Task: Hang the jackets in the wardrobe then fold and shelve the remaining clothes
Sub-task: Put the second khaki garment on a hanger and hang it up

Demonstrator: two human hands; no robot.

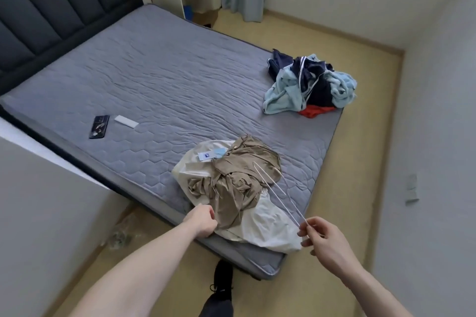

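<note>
A tan jacket [237, 183] lies crumpled on a cream-white garment [268, 224] at the near corner of the bed [154, 80]. A paper tag [206, 156] shows at the jacket's top. My left hand [202, 221] grips the tan fabric at its near left edge. My right hand [322, 237] pinches the end of a thin white wire hanger [278, 195], which reaches out over the tan jacket. A second heap of light blue, navy and red clothes [309, 85] lies at the bed's far right corner.
A dark phone [99, 126] and a white remote [126, 121] lie on the mattress at left. A white wall or cabinet side [46, 213] stands close on my left. Wooden floor [360, 162] runs along the bed's right side. My dark shoe [223, 280] is below.
</note>
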